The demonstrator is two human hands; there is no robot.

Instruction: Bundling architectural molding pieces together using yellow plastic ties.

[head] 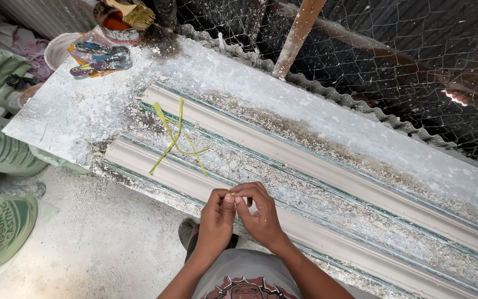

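- Both hands met over the near plaster moulding (156,166), fingertips together.
- The left hand (217,213) and right hand (261,213) pinched one small yellow strip (231,194).
- More yellow strips (175,138) lay on the worktop (73,111).

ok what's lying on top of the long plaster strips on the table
Loose yellow strands lie across the two plaster strips, amid white dust and crumbs. Both hands pinch a small yellowish bit above the near strip, hiding that patch.

Just beyond the hands (239,213) the surface (73,111) looks chalky white, matt and rough with crumbs. The mouldings (283,149) on it seem smooth, matt plaster. Yellow strips (173,138) farther out look like glossy plastic. Behind stands thin wire mesh (405,61) and a rough wooden post (297,36).
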